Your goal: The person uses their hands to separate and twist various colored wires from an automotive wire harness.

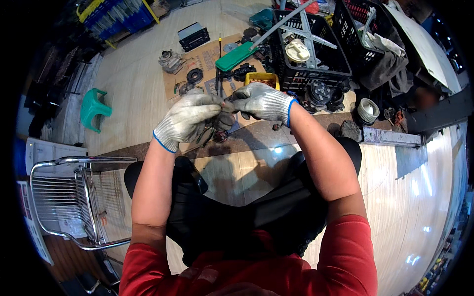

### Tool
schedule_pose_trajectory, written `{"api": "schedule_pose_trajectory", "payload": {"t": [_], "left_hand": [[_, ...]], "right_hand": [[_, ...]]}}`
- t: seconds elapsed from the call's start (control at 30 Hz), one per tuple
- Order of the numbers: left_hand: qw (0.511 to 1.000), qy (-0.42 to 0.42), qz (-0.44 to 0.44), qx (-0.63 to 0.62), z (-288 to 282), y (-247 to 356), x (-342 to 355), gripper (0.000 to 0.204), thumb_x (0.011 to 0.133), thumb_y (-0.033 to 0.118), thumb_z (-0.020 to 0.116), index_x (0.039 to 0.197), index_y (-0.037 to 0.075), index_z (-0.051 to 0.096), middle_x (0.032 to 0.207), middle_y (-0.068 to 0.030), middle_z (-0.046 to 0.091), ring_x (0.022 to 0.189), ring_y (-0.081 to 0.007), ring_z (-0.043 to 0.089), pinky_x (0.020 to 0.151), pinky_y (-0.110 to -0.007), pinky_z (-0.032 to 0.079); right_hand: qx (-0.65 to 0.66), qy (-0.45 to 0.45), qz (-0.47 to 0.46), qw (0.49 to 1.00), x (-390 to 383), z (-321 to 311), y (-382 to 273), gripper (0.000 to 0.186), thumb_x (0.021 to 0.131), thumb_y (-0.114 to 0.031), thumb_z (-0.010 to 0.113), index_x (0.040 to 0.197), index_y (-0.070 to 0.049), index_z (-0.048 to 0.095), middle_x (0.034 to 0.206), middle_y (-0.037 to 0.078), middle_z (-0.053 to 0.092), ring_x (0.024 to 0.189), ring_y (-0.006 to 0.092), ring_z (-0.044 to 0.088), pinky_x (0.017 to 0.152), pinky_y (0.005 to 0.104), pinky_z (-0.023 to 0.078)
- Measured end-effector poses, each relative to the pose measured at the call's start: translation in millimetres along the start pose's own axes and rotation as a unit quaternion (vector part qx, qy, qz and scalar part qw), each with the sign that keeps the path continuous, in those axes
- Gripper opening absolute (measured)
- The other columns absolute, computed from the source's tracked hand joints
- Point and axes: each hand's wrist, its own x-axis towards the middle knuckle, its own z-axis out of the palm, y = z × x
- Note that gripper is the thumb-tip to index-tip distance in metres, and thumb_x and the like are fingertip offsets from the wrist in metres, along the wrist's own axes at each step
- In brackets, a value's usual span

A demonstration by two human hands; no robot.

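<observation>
Both hands wear grey knit gloves with blue cuffs. My left hand (187, 120) and my right hand (261, 102) meet in front of me above the floor. Together they pinch a small dark metal part (226, 116); most of it is hidden by the fingers. A small round dark piece (220, 136) lies on the floor just below the hands. I am seated, with black trousers and red sleeves in view.
A cardboard sheet (207, 61) carries dark machine parts, a green-handled tool (234, 55) and a yellow tray (261, 77). Black crates (316, 69) with parts stand behind. A white fan wheel (368, 110) sits to the right, a metal chair (69, 197) and a green stool (93, 107) to the left.
</observation>
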Motion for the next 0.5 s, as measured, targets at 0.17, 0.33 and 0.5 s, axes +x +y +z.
{"api": "schedule_pose_trajectory", "payload": {"t": [0.17, 0.33, 0.5], "left_hand": [[0.949, 0.011, -0.029, 0.313, 16, 5, 7, 0.034, 0.096, 0.023, 0.059, 0.116, -0.003, 0.070, 0.110, -0.0176, 0.071, 0.106, -0.0249, 0.067, 0.096, -0.033, 0.050], [0.917, 0.005, -0.039, 0.396, 21, 5, 10, 0.035, 0.096, 0.024, 0.057, 0.113, -0.003, 0.070, 0.110, -0.0184, 0.072, 0.105, -0.0312, 0.067, 0.094, -0.038, 0.051], [0.855, 0.036, 0.062, 0.513, 16, -20, 14, 0.029, 0.096, 0.022, 0.055, 0.103, -0.002, 0.071, 0.102, -0.0204, 0.070, 0.096, -0.0395, 0.065, 0.086, -0.045, 0.052]], "right_hand": [[-0.186, 0.041, -0.186, 0.964, 7, 7, 15, 0.021, 0.091, -0.024, 0.061, 0.104, -0.014, 0.074, 0.095, 0.020, 0.069, 0.093, 0.0386, 0.067, 0.080, 0.0472, 0.052], [-0.099, 0.029, -0.080, 0.991, 9, 11, 17, 0.020, 0.090, -0.020, 0.062, 0.104, -0.014, 0.075, 0.090, 0.020, 0.069, 0.091, 0.0389, 0.067, 0.078, 0.0480, 0.052], [-0.162, 0.083, -0.160, 0.970, 23, 24, 37, 0.016, 0.086, -0.017, 0.062, 0.097, -0.013, 0.074, 0.085, 0.020, 0.068, 0.086, 0.0392, 0.067, 0.074, 0.0499, 0.052]]}}
